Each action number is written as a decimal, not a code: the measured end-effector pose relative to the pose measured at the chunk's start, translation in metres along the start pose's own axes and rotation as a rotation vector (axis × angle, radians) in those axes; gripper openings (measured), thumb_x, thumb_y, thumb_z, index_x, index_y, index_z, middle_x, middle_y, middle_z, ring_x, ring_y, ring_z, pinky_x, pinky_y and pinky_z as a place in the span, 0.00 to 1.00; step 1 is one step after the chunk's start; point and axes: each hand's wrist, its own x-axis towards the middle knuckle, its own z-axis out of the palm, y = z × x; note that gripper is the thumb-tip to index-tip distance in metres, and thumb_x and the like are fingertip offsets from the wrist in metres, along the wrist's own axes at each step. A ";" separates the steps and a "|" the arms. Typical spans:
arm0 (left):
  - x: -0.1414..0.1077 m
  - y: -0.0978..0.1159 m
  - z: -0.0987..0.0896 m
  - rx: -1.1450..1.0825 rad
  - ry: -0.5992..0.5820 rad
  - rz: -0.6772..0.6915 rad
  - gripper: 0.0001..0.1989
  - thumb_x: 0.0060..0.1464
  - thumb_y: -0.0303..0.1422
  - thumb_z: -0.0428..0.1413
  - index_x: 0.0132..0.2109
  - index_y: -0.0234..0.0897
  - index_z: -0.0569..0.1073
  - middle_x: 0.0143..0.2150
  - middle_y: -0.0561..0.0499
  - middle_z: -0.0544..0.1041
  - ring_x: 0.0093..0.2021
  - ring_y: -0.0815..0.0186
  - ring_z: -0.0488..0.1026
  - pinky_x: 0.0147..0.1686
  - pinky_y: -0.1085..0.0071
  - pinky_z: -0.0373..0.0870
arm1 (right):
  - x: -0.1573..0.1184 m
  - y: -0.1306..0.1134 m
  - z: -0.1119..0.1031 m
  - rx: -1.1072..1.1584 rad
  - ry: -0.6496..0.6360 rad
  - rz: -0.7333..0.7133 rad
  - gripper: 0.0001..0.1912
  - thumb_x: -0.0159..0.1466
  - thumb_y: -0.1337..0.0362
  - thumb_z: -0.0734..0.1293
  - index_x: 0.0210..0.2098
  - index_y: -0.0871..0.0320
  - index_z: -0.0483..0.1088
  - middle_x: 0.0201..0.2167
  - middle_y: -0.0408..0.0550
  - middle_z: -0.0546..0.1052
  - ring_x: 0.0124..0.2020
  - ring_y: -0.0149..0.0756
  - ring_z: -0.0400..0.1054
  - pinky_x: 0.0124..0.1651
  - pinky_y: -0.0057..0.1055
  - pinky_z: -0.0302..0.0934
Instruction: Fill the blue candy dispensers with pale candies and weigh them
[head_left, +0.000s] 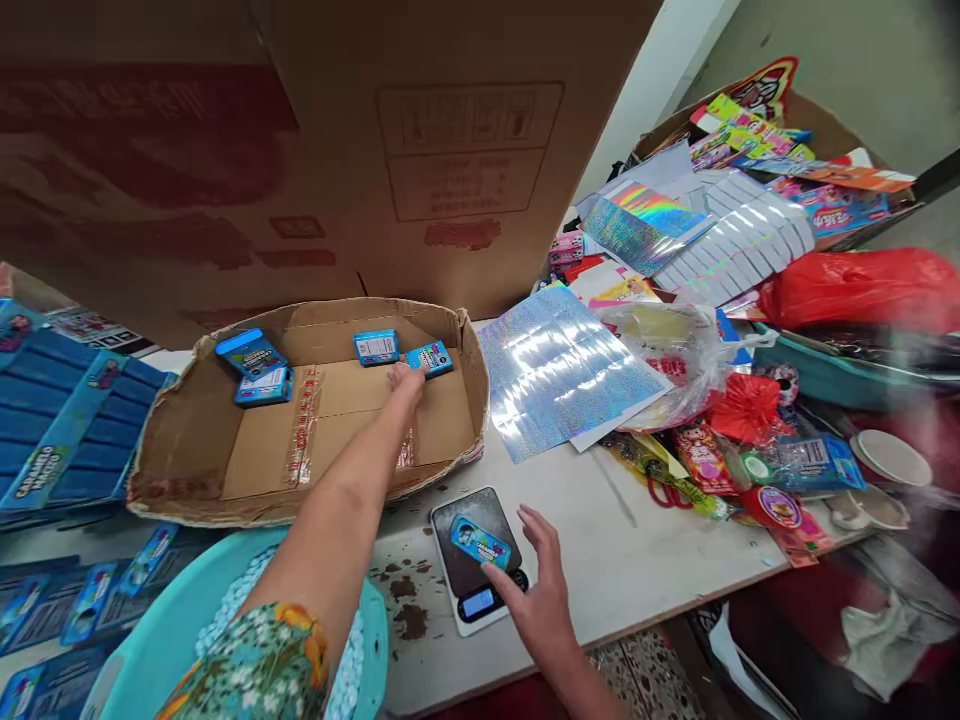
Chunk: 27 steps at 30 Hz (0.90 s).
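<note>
Into the far-left cardboard tray the left hand is stretched, at a blue packet; whether its fingers are clamped cannot be told. On the tabletop, a lone packet is carried by the scale, the right hand held beside it, fingers apart!

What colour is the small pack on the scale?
The pack is mostly blue; see head view.

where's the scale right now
In the head view, the scale sits below centre on the table, right of the basin, with a blue pack on it and the right hand beside it.
</note>
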 end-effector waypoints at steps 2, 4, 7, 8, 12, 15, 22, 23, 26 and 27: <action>0.002 0.006 0.009 -0.036 0.039 -0.068 0.12 0.48 0.39 0.60 0.36 0.36 0.69 0.38 0.42 0.74 0.40 0.57 0.71 0.38 0.63 0.65 | 0.001 0.000 -0.015 -0.032 0.037 -0.020 0.28 0.59 0.62 0.68 0.58 0.51 0.59 0.57 0.56 0.63 0.57 0.48 0.61 0.53 0.50 0.66; 0.001 0.012 0.008 -0.069 0.066 -0.106 0.10 0.50 0.37 0.58 0.35 0.37 0.68 0.34 0.47 0.73 0.37 0.60 0.71 0.36 0.65 0.65 | 0.006 -0.004 -0.028 -0.087 0.094 -0.066 0.24 0.61 0.63 0.67 0.56 0.53 0.61 0.55 0.57 0.64 0.56 0.47 0.62 0.51 0.50 0.66; -0.015 0.018 -0.017 -0.089 0.093 -0.089 0.08 0.49 0.34 0.58 0.34 0.38 0.67 0.30 0.52 0.71 0.34 0.64 0.70 0.34 0.69 0.65 | 0.020 -0.021 -0.037 -0.161 0.183 -0.172 0.20 0.60 0.65 0.68 0.52 0.54 0.64 0.52 0.56 0.66 0.54 0.46 0.63 0.53 0.50 0.64; -0.026 0.018 -0.033 -0.112 0.103 -0.044 0.09 0.48 0.33 0.59 0.34 0.38 0.67 0.30 0.53 0.70 0.34 0.64 0.69 0.35 0.70 0.65 | 0.025 -0.030 -0.036 -0.158 0.192 -0.209 0.20 0.60 0.65 0.68 0.51 0.54 0.65 0.51 0.55 0.67 0.54 0.45 0.63 0.54 0.50 0.63; -0.109 0.002 -0.115 -0.638 -0.006 0.167 0.25 0.43 0.31 0.64 0.49 0.43 0.66 0.37 0.53 0.73 0.38 0.65 0.71 0.38 0.70 0.68 | 0.032 -0.072 -0.011 0.098 0.158 -0.203 0.23 0.60 0.65 0.69 0.54 0.52 0.63 0.51 0.53 0.67 0.53 0.43 0.64 0.54 0.46 0.65; -0.195 -0.028 -0.158 -1.131 -0.267 -0.025 0.28 0.46 0.34 0.63 0.54 0.43 0.65 0.45 0.48 0.74 0.41 0.63 0.73 0.40 0.68 0.71 | 0.015 -0.099 0.024 0.343 0.026 -0.068 0.30 0.59 0.61 0.69 0.58 0.52 0.58 0.56 0.54 0.65 0.56 0.43 0.63 0.53 0.43 0.66; -0.333 -0.104 -0.163 -1.375 -0.296 -0.369 0.22 0.47 0.32 0.64 0.51 0.42 0.70 0.50 0.47 0.75 0.50 0.56 0.72 0.49 0.60 0.71 | -0.050 -0.147 0.094 0.571 -0.233 0.214 0.30 0.54 0.51 0.72 0.50 0.57 0.63 0.44 0.50 0.74 0.44 0.39 0.70 0.49 0.37 0.66; -0.340 -0.114 -0.165 -1.325 -0.271 -0.381 0.21 0.47 0.32 0.63 0.50 0.43 0.71 0.50 0.47 0.75 0.51 0.55 0.71 0.49 0.59 0.71 | -0.057 -0.152 0.100 0.565 -0.230 0.279 0.25 0.55 0.52 0.71 0.47 0.58 0.64 0.39 0.48 0.75 0.39 0.37 0.71 0.46 0.36 0.67; -0.350 -0.137 -0.178 -1.251 -0.158 -0.427 0.16 0.51 0.38 0.60 0.48 0.47 0.74 0.48 0.49 0.77 0.52 0.54 0.71 0.47 0.56 0.73 | -0.075 -0.160 0.113 0.488 -0.268 0.312 0.23 0.55 0.53 0.71 0.45 0.58 0.65 0.37 0.47 0.75 0.38 0.36 0.69 0.45 0.35 0.66; -0.351 -0.142 -0.183 -1.248 -0.090 -0.458 0.15 0.51 0.40 0.59 0.48 0.47 0.75 0.47 0.50 0.77 0.51 0.54 0.72 0.44 0.55 0.74 | -0.081 -0.161 0.117 0.452 -0.301 0.274 0.25 0.55 0.53 0.71 0.46 0.58 0.65 0.40 0.48 0.74 0.40 0.37 0.69 0.47 0.37 0.65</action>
